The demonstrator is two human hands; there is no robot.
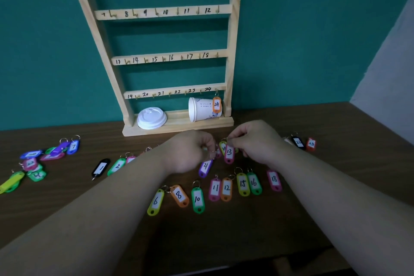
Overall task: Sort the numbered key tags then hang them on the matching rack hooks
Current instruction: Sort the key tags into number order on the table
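Note:
A wooden rack (233,51) with numbered hooks leans on the teal wall; orange tag 24 (216,104) hangs on its hook. My right hand (257,141) pinches the ring of pink tag 13 (229,153), which dangles above the table beside a yellow tag (223,147). My left hand (190,152) pinches the ring of purple tag 21 (205,167). Tags 6 (155,201), 8 (179,195), 10 (197,200), 11 (215,188), 12 (226,188), 15 (243,184), 16 (254,182) and 18 (274,179) lie in a row nearer to me.
A loose heap of tags (35,163) lies at the table's left, with tags 1 (100,168) and 2 (116,166) nearer the middle. Tags 22 (298,142) and 23 (311,144) lie at right. A white lid (152,117) and a tipped paper cup (200,108) rest on the rack's base.

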